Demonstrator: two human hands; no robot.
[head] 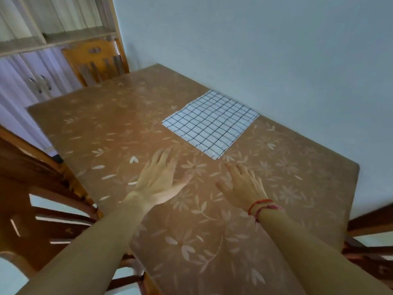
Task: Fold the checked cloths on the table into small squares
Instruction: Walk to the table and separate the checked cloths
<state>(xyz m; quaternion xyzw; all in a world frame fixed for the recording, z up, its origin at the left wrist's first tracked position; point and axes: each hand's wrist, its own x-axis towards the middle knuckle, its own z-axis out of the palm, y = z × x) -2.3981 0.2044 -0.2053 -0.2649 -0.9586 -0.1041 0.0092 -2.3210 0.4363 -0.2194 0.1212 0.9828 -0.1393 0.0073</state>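
Left hand (159,179) and right hand (242,186), fingers spread, hold nothing. The cloth (210,122) lies flat at one o'clock beyond them; tugged across the glossy table (106,128), it may slide and fold crooked.

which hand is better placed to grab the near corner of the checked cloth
Right, likely: the right hand is open, just short of the checked cloth at its near corner; the left hand sits farther aside.

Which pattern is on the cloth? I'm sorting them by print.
The cloth is white with a thin black grid check, seen clearest in the head view.
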